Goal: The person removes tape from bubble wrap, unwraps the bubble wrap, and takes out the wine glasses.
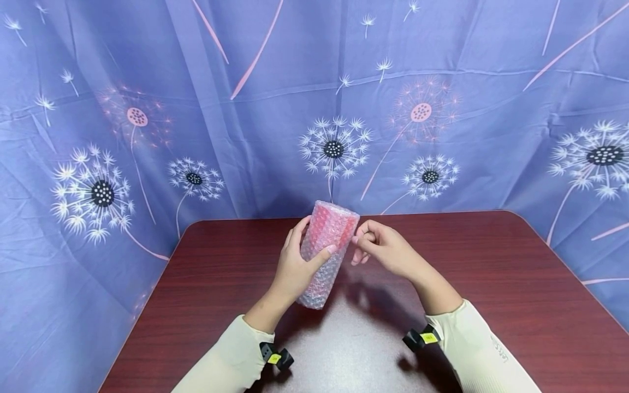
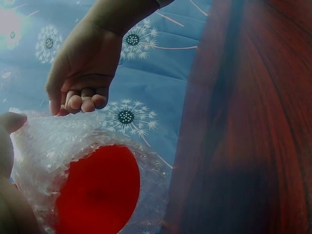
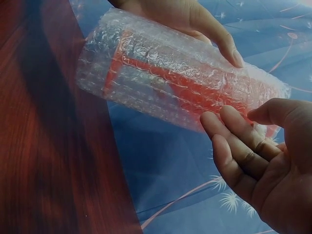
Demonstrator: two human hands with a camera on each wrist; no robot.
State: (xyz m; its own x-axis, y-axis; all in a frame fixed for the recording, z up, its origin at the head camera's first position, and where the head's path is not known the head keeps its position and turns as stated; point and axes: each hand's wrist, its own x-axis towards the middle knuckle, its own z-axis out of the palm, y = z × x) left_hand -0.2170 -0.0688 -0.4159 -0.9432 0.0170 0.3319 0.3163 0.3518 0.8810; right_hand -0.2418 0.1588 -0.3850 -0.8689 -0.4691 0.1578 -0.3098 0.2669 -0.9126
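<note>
A long roll of clear bubble wrap point(image 1: 321, 262) is held tilted above the table. Red shows through its upper part, and a flat, round red end point(image 2: 100, 190) appears inside the open end in the left wrist view. My left hand point(image 1: 297, 262) grips the roll from the left, thumb across its front and fingers around the far side. At the upper right edge, my right hand point(image 1: 385, 248) pinches the wrap between thumb and forefinger. Its other fingers point(image 3: 236, 151) are loosely bent beside the wrap in the right wrist view.
A dark red wood-grain table point(image 1: 221, 284) lies below both hands, with a glossy bright patch near the front. Behind and beside it hangs a blue-violet cloth point(image 1: 265, 136) printed with dandelions. Black wrist cameras point(image 1: 277, 357) are strapped over the pale sleeves.
</note>
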